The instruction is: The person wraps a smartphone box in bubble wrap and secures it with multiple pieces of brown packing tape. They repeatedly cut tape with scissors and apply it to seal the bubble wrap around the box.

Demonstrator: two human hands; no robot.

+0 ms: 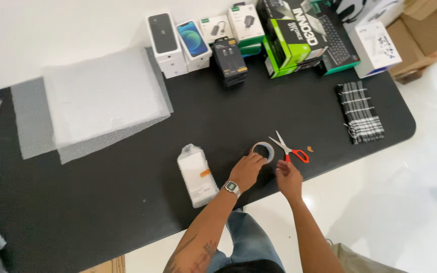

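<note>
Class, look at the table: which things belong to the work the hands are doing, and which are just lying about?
In use:
left hand on the tape roll
right hand beside it
scissors
bubble-wrapped package

Lying about:
bubble wrap sheets
phone boxes
green box
checked cloth

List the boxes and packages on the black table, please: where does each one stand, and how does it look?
Two white phone boxes: far edge, upright, side by side.
Black flat boxes: stacked right of them.
Small white boxes: behind the black stack.
Green-and-black carton: far edge, large.
White box: far right corner.
Bubble-wrapped white parcel: near edge, beside the left hand.
</note>
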